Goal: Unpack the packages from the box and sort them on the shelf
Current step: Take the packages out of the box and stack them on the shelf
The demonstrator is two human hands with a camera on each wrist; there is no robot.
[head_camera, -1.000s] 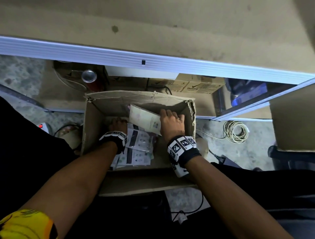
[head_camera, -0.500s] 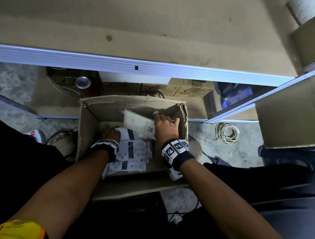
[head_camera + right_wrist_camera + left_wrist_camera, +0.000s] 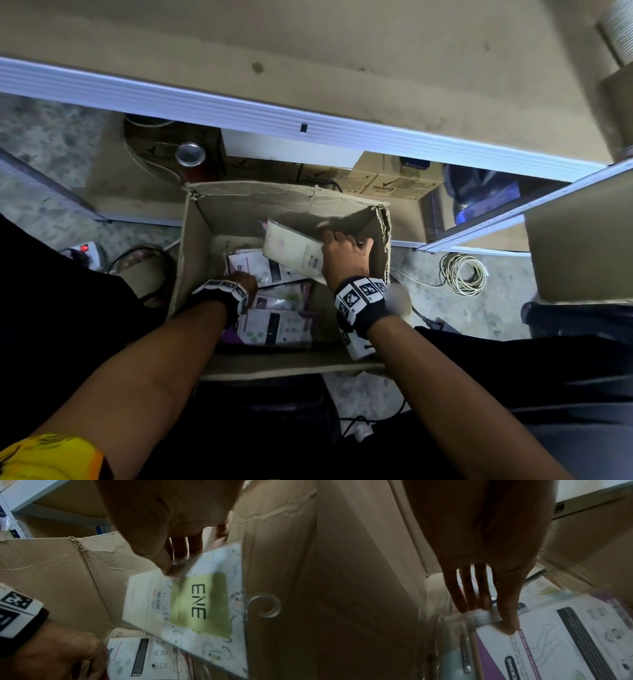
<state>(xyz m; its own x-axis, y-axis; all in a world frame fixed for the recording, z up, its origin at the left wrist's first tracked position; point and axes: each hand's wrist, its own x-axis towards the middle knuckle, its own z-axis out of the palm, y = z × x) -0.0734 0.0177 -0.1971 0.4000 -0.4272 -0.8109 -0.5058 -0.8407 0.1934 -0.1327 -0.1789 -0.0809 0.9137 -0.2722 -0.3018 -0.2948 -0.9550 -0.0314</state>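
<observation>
Far left, on the floor: a power strip with a red light, cables around it.

The left hand is deep in the cardboard box, by the left wall; a second ago it sat further back near the far corner, now it has come nearer, onto the white-and-purple packages lying flat on the bottom. The left wrist view shows the fingers hanging nearly straight, thumb tip pressing the corner of the top white-and-purple package, fingertips just behind its edge; a loose touch, nothing clamped; likely feeling for an edge to lift.

Centre: the pale flat package stands tilted on its edge against the right wall; it has risen a little over the last second, so the lift-out looks begun; it is not yet clear of the box.

The right hand pinches that package at its top edge, thumb on the near face, fingers behind.

The head view shows only the package's plain back; the right wrist view shows its printed face, a green panel reading "ENE", a barcode label, and a clear plastic hanger hook the head camera misses.

Beyond and to the right: the shelf edge, no task package seen on it; sorting not started, several packages left; a coiled cable on the floor.
</observation>
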